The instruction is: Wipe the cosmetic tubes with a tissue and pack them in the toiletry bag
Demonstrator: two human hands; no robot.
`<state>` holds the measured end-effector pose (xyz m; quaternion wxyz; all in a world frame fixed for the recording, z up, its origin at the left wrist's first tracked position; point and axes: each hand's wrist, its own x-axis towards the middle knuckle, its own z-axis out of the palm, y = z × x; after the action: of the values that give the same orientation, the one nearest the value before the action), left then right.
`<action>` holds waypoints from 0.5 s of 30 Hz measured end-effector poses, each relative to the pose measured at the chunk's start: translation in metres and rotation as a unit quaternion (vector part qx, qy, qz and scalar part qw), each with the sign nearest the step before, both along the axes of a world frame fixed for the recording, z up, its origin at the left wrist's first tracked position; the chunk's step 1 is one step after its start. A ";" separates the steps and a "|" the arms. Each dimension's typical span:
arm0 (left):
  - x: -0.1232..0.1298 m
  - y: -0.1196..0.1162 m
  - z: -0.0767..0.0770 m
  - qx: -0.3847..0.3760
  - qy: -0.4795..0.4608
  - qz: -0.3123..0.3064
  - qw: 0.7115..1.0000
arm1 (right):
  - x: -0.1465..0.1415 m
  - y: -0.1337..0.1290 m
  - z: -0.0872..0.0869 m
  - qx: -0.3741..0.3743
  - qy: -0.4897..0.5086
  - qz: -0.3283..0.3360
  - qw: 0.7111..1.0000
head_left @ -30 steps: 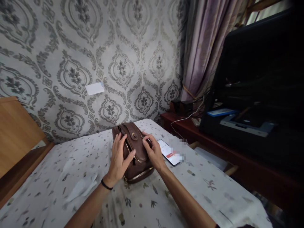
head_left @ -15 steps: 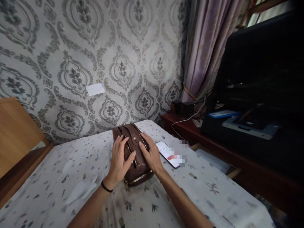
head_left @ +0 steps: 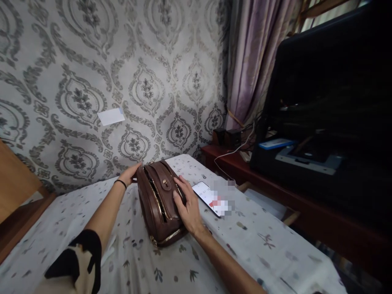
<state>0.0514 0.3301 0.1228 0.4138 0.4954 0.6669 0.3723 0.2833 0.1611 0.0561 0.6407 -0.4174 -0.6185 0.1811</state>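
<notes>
1. Grey damask-patterned wallpaper (head_left: 134, 143) fills the back, with a white card (head_left: 112, 117) stuck on it, a mauve curtain (head_left: 249, 61) tied back to its right, and a big dark screen (head_left: 321, 77) at far right.
2. Down to the surface (head_left: 254, 241), draped in pale cloth printed with small leaves, and there's the brown bag (head_left: 167, 204), sitting right in the middle, between the two hands.
3. Look at the top: a gold clasp (head_left: 165, 183) on the flap, a long zip beside it parted into a dark slit, and another gold zip (head_left: 169, 238) across the near end.
4. Left hand (head_left: 130, 174), black band (head_left: 121, 183) at the wrist, reaches round to the bag's far left corner; its fingertips are hidden, so I can't tell how tight that grip is.
5. Over to the right hand (head_left: 190, 210): it lies on the bag's right side, thumb well apart from the fingers, a wide, flat grip.
6. Just beside that hand, a phone (head_left: 204, 197) lies screen up, its lower part blurred out.
7. Beyond it, a white cable (head_left: 234, 153) trails over a reddish desk (head_left: 214, 152).
</notes>
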 end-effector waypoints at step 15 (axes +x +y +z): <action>-0.001 0.025 0.005 -0.054 0.005 0.016 0.998 | 0.000 0.001 -0.003 0.004 -0.006 0.000 1.000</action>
<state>0.0508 0.3553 0.1283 0.4306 0.4633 0.6957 0.3405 0.2836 0.1619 0.0527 0.6382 -0.4161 -0.6232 0.1764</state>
